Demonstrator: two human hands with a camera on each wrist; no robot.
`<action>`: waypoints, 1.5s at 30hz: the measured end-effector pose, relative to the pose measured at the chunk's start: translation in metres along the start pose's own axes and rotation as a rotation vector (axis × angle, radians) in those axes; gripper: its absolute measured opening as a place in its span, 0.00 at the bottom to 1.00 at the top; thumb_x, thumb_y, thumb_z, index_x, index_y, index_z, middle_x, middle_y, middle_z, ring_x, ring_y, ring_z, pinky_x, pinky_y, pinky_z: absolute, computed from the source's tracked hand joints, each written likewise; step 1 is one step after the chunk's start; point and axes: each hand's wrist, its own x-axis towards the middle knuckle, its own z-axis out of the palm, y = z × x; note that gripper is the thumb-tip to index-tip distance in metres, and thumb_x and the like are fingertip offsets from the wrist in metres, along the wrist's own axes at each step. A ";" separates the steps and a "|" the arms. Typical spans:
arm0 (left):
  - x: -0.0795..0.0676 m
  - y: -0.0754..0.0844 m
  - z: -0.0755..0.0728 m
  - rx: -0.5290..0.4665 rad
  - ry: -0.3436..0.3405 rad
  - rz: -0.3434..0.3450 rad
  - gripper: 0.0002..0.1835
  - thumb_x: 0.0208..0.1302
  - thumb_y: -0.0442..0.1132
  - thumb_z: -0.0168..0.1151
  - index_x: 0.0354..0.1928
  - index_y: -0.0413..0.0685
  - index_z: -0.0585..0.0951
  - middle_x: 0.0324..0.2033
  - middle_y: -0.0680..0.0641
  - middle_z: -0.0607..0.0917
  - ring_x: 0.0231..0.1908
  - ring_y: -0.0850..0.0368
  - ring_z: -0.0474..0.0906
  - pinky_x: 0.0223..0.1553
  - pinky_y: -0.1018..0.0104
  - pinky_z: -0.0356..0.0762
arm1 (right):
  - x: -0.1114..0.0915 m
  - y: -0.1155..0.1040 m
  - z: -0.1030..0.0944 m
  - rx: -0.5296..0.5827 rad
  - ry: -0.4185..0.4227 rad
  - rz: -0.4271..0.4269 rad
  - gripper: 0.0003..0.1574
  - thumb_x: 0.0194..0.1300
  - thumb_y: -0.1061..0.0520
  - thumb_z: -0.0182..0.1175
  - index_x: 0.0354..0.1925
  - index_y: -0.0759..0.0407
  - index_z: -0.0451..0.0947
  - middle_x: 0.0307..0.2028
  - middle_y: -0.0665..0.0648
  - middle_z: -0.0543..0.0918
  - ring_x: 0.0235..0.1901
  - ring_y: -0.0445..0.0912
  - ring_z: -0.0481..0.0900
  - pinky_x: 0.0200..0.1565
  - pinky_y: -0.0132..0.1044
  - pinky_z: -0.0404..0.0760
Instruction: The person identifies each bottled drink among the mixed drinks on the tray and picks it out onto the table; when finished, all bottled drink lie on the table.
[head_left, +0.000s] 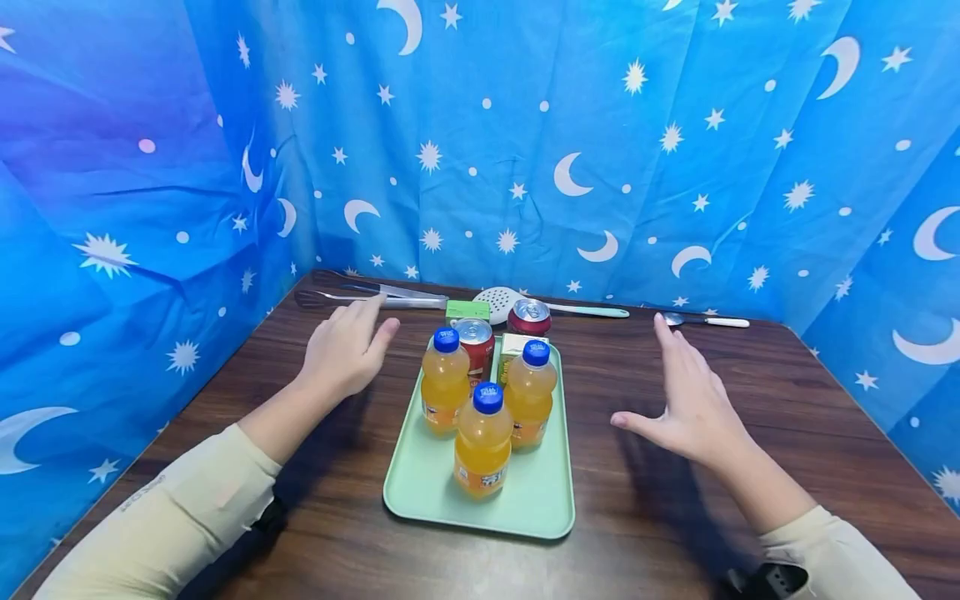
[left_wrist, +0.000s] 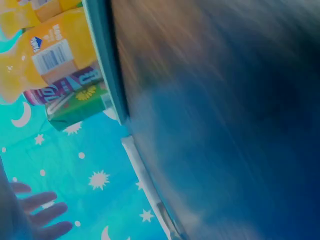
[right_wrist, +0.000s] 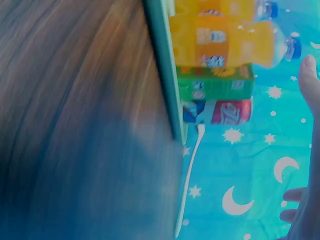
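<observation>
from where i'm standing, a pale green tray (head_left: 408,497) sits on the dark wood table (head_left: 330,521), carrying seven drinks gathered from its middle to its far end. nearest is the front bottle (head_left: 482,450), upright with its blue cap on and orange drink inside; behind it stand the left bottle (head_left: 442,390) and the right bottle (head_left: 529,400), capped the same way, the liquid deeper orange low down and paler toward the necks. past the left one is a red can (head_left: 480,340), with a green carton (head_left: 467,312) beyond it; past the right one is a second carton (head_left: 516,346), pale on top, and then a darker red can (head_left: 530,320) (what the cans and cartons hold, i can't see from their outsides). the person's left hand (head_left: 341,348) is in the air left of the tray, fingers loose and extended, grasping nothing. the right hand (head_left: 693,410) is on the other side, well apart from the bottles, released too, its thumb spread from its straight fingers. behind the tray lie metal tongs (head_left: 397,293), a white slotted turner (head_left: 495,306) and, off to the right, a spoon (head_left: 673,319), all before a blue star-and-moon curtain (head_left: 480,125).
</observation>
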 end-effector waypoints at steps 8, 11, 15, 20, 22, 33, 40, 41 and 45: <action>0.010 0.003 0.010 -0.368 -0.029 -0.307 0.27 0.70 0.52 0.47 0.58 0.35 0.69 0.48 0.35 0.79 0.51 0.40 0.73 0.52 0.46 0.70 | 0.000 -0.021 0.000 0.390 0.159 -0.118 0.69 0.41 0.53 0.77 0.72 0.49 0.45 0.65 0.61 0.64 0.63 0.58 0.61 0.61 0.46 0.65; 0.013 0.002 0.015 -0.435 -0.106 -0.400 0.25 0.67 0.48 0.53 0.57 0.34 0.70 0.48 0.35 0.79 0.48 0.41 0.76 0.50 0.49 0.73 | 0.000 -0.033 0.000 0.587 0.192 -0.185 0.62 0.43 0.57 0.76 0.70 0.55 0.51 0.64 0.64 0.66 0.63 0.54 0.63 0.60 0.30 0.64; 0.015 0.002 0.024 -0.518 -0.200 -0.507 0.24 0.65 0.46 0.56 0.55 0.34 0.72 0.49 0.34 0.77 0.36 0.43 0.81 0.36 0.59 0.81 | 0.000 -0.052 0.002 0.893 0.173 -0.241 0.57 0.47 0.60 0.74 0.67 0.69 0.53 0.63 0.71 0.63 0.64 0.55 0.60 0.61 0.32 0.63; 0.017 0.007 0.034 -0.624 -0.302 -0.635 0.23 0.65 0.44 0.58 0.54 0.33 0.73 0.49 0.35 0.76 0.39 0.45 0.79 0.34 0.62 0.82 | -0.001 -0.070 0.007 1.092 0.118 -0.257 0.55 0.46 0.63 0.73 0.65 0.73 0.54 0.63 0.73 0.61 0.65 0.58 0.57 0.63 0.39 0.62; 0.018 0.009 0.037 -0.670 -0.345 -0.669 0.23 0.65 0.43 0.58 0.54 0.32 0.72 0.49 0.35 0.75 0.43 0.44 0.76 0.37 0.60 0.81 | -0.002 -0.076 0.009 1.103 0.099 -0.260 0.54 0.45 0.65 0.74 0.65 0.73 0.55 0.63 0.72 0.63 0.65 0.58 0.58 0.63 0.41 0.62; 0.020 0.007 0.057 -0.752 -0.462 -0.721 0.24 0.63 0.39 0.60 0.55 0.29 0.70 0.50 0.34 0.75 0.42 0.45 0.78 0.33 0.63 0.82 | -0.003 -0.106 0.021 1.108 0.091 -0.297 0.49 0.48 0.59 0.73 0.63 0.71 0.60 0.61 0.69 0.67 0.62 0.58 0.63 0.61 0.42 0.65; 0.019 0.006 0.063 -0.750 -0.474 -0.722 0.24 0.58 0.32 0.63 0.55 0.29 0.70 0.51 0.33 0.73 0.40 0.46 0.77 0.32 0.64 0.82 | -0.004 -0.119 0.030 1.133 0.019 -0.299 0.48 0.49 0.60 0.72 0.63 0.68 0.61 0.62 0.65 0.68 0.63 0.55 0.64 0.61 0.46 0.64; 0.018 0.006 0.063 -0.754 -0.478 -0.720 0.24 0.58 0.31 0.63 0.55 0.28 0.70 0.51 0.32 0.73 0.40 0.46 0.78 0.32 0.64 0.82 | -0.005 -0.120 0.032 1.138 0.008 -0.297 0.48 0.49 0.60 0.72 0.64 0.68 0.60 0.62 0.64 0.68 0.63 0.55 0.63 0.61 0.47 0.64; 0.018 0.007 0.065 -0.768 -0.486 -0.723 0.24 0.58 0.30 0.63 0.55 0.27 0.69 0.51 0.32 0.73 0.41 0.46 0.78 0.32 0.64 0.82 | -0.006 -0.122 0.037 1.144 -0.025 -0.291 0.48 0.48 0.64 0.72 0.64 0.67 0.60 0.62 0.62 0.68 0.63 0.55 0.64 0.61 0.49 0.63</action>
